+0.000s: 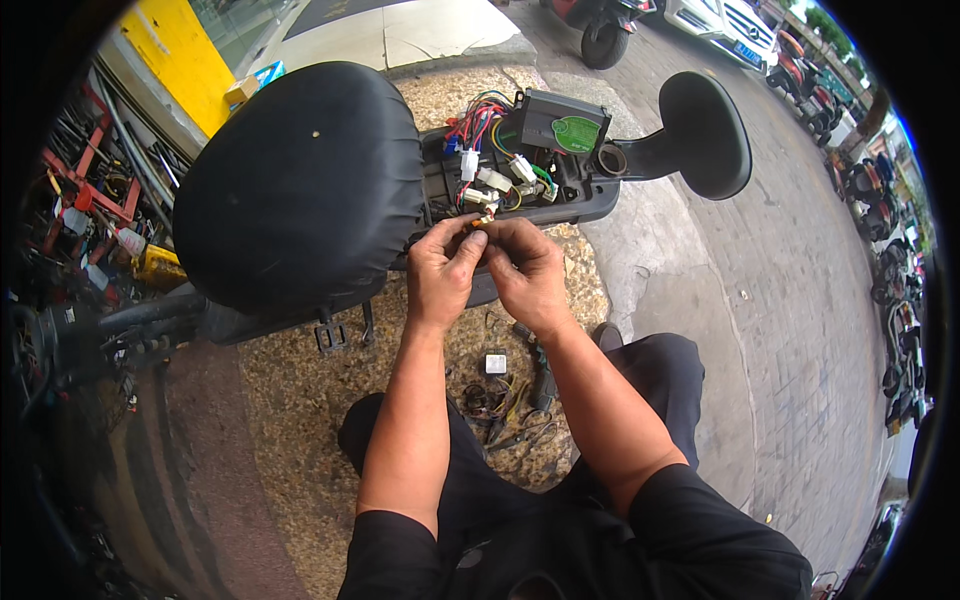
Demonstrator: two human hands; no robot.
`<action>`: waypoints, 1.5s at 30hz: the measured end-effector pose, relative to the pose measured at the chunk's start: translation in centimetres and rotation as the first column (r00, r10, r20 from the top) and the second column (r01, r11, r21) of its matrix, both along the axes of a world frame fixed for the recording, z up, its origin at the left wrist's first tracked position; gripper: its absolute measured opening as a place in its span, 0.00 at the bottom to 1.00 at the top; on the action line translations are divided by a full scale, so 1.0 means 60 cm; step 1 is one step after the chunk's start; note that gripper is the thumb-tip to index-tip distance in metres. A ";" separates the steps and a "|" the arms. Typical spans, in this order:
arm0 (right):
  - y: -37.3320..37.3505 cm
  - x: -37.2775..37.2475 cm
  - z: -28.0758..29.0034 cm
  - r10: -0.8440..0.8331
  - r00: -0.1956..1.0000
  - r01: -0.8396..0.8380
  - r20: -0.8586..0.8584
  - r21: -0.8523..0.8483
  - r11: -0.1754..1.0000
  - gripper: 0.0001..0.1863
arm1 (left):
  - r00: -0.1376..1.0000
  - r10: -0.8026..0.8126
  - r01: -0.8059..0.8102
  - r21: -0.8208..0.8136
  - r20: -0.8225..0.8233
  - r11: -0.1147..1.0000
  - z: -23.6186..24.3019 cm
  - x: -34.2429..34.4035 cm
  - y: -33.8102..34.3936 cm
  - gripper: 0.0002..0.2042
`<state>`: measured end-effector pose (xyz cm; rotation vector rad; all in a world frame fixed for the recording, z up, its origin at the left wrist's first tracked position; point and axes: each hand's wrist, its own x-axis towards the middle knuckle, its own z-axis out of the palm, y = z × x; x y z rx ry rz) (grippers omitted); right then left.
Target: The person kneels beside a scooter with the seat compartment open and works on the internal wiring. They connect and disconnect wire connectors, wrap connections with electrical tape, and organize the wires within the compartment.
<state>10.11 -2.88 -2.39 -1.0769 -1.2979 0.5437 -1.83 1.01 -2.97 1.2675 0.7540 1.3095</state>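
Note:
My left hand and my right hand meet at the near edge of an electric scooter's open rear compartment. Fingertips of both pinch a small white wire connector with an orange bit beside it; its exact shape is partly hidden by the fingers. Just beyond lie several white plug connectors and a bundle of coloured wires. A dark controller box with a green label rests tilted over the compartment. The black padded seat is left of my hands.
A black backrest sticks out at the right. On the speckled ground between my legs lie a small white square box, a dark power tool and loose wires. Tools and parts crowd the left side. A white car stands far right.

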 end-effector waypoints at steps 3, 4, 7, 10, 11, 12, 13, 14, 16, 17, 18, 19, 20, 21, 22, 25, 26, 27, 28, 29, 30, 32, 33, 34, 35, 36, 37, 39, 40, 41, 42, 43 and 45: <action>-0.009 0.023 0.002 -0.046 0.994 0.033 -0.099 -0.123 0.992 0.07 | 0.996 0.057 -0.056 0.018 -0.068 0.998 -0.006 0.003 0.005 0.08; -0.011 0.031 0.004 -0.050 0.997 0.041 -0.066 -0.126 0.991 0.06 | 0.992 0.087 -0.083 0.042 -0.089 0.996 -0.008 0.003 0.007 0.07; -0.011 0.047 0.013 -0.076 0.996 0.080 0.052 -0.067 0.995 0.06 | 0.978 0.119 -0.115 0.032 -0.171 0.993 -0.011 0.000 0.008 0.07; -0.004 0.059 0.023 0.043 0.986 -0.016 0.162 -0.160 0.987 0.11 | 0.977 0.107 -0.102 0.035 -0.185 0.994 -0.010 -0.002 0.008 0.07; 0.001 0.061 0.026 0.078 0.980 -0.053 0.183 -0.139 0.989 0.12 | 0.979 0.100 -0.093 0.050 -0.177 0.994 -0.008 -0.002 0.007 0.07; 0.013 0.059 0.027 0.117 0.976 -0.097 0.184 -0.115 0.989 0.13 | 0.980 0.092 -0.078 0.084 -0.176 0.993 -0.007 -0.002 0.006 0.09; 0.019 0.061 0.028 0.118 0.960 -0.100 0.253 -0.081 0.992 0.12 | 0.991 0.062 -0.055 0.061 -0.117 0.997 -0.006 -0.002 0.005 0.10; 0.025 0.063 0.029 0.113 0.940 -0.097 0.322 -0.064 0.993 0.12 | 0.998 0.033 -0.031 0.040 -0.058 0.999 -0.004 -0.001 0.003 0.11; 0.034 0.066 0.028 0.102 0.916 -0.093 0.389 -0.041 0.995 0.09 | 1.000 0.007 -0.008 -0.082 -0.010 0.997 -0.001 -0.002 -0.006 0.15; 0.036 0.066 0.028 0.094 0.909 -0.091 0.407 -0.027 0.995 0.09 | 0.999 0.018 -0.013 -0.122 0.040 0.992 0.000 0.001 -0.010 0.15; 0.036 0.067 0.026 0.088 0.901 -0.089 0.424 -0.016 0.996 0.09 | 0.996 0.035 -0.020 -0.171 0.085 0.985 0.000 0.004 -0.016 0.15; 0.035 0.067 0.025 0.075 0.894 -0.084 0.442 0.003 0.996 0.09 | 0.989 0.059 -0.028 -0.221 0.135 0.975 0.000 0.008 -0.020 0.15; 0.033 0.066 0.022 0.082 0.892 -0.092 0.445 0.001 0.996 0.10 | 0.983 0.066 -0.017 -0.266 0.173 0.964 0.000 0.011 -0.023 0.15; 0.029 0.065 0.020 0.085 0.890 -0.098 0.448 0.005 0.995 0.10 | 0.979 0.094 -0.035 -0.308 0.179 0.951 0.000 0.015 -0.027 0.14; 0.025 0.063 0.017 0.088 0.889 -0.100 0.449 0.003 0.995 0.11 | 0.975 0.130 -0.058 -0.359 0.179 0.932 0.000 0.017 -0.030 0.13; 0.010 0.058 0.009 0.072 0.873 -0.079 0.482 -0.006 0.997 0.12 | 0.954 0.038 0.129 -0.523 0.296 0.842 0.003 0.010 -0.030 0.09; 0.010 0.057 0.007 0.062 0.899 -0.094 0.433 0.055 0.994 0.12 | 0.932 -0.017 0.234 -0.567 0.361 0.790 0.003 0.005 -0.029 0.07; 0.008 0.055 0.005 0.061 0.926 -0.074 0.373 0.019 0.997 0.12 | 0.932 -0.016 0.234 -0.570 0.361 0.787 0.002 0.005 -0.029 0.06; 0.006 0.052 0.004 0.058 0.948 -0.056 0.312 -0.017 0.998 0.12 | 0.932 -0.015 0.235 -0.573 0.361 0.786 0.000 0.004 -0.027 0.06; 0.005 0.049 0.003 0.053 0.967 -0.041 0.251 -0.054 0.998 0.11 | 0.917 -0.050 0.272 -0.532 0.395 0.802 -0.001 0.005 -0.026 0.05; 0.005 0.046 0.002 0.078 0.984 -0.058 0.157 -0.131 0.990 0.11 | 0.932 -0.067 0.269 -0.556 0.358 0.787 -0.002 0.004 -0.019 0.06; 0.005 0.042 0.003 0.100 0.994 -0.106 -0.035 -0.302 0.948 0.09 | 0.938 -0.049 0.240 -0.541 0.343 0.806 -0.005 0.009 -0.019 0.06; 0.005 0.041 0.003 0.098 0.995 -0.104 -0.034 -0.298 0.949 0.09 | 0.948 -0.030 0.211 -0.551 0.318 0.807 -0.006 0.011 -0.019 0.06; 0.005 0.042 0.004 0.090 0.995 -0.095 -0.031 -0.316 0.944 0.09 | 0.948 -0.032 0.210 -0.543 0.318 0.813 -0.005 0.012 -0.020 0.06; 0.006 0.043 0.005 0.086 0.996 -0.090 -0.029 -0.320 0.943 0.09 | 0.951 -0.029 0.202 -0.544 0.309 0.814 -0.004 0.013 -0.021 0.07; 0.006 0.044 0.007 0.079 0.997 -0.070 0.010 -0.351 0.934 0.09 | 0.954 -0.026 0.193 -0.545 0.300 0.815 -0.002 0.013 -0.022 0.07; 0.006 0.047 0.008 0.077 0.996 -0.054 0.049 -0.367 0.928 0.10 | 0.948 -0.021 0.209 -0.569 0.318 0.796 0.001 0.011 -0.023 0.08; 0.008 0.050 0.011 0.094 0.994 -0.062 0.060 -0.404 0.912 0.10 | 0.927 -0.034 0.266 -0.591 0.374 0.762 0.008 0.006 -0.026 0.09; 0.009 0.050 0.013 0.113 0.993 -0.088 0.033 -0.425 0.901 0.10 | 0.941 -0.035 0.243 -0.599 0.336 0.763 0.011 0.005 -0.025 0.09; 0.009 0.050 0.015 0.116 0.993 -0.096 0.015 -0.465 0.880 0.11 | 0.946 -0.058 0.245 -0.585 0.320 0.773 0.014 0.004 -0.024 0.09; 0.007 0.048 0.017 0.109 0.994 -0.094 0.018 -0.381 0.920 0.13 | 0.963 -0.038 0.198 -0.602 0.267 0.774 0.015 0.005 -0.024 0.09; 0.004 0.045 0.018 0.085 0.996 -0.072 0.028 -0.316 0.946 0.15 | 0.956 -0.041 0.213 -0.591 0.291 0.778 0.015 0.007 -0.023 0.08; 0.003 0.045 0.022 0.062 0.978 -0.023 0.198 -0.195 0.981 0.17 | 0.963 0.035 0.145 -0.628 0.266 0.764 0.011 0.015 -0.025 0.07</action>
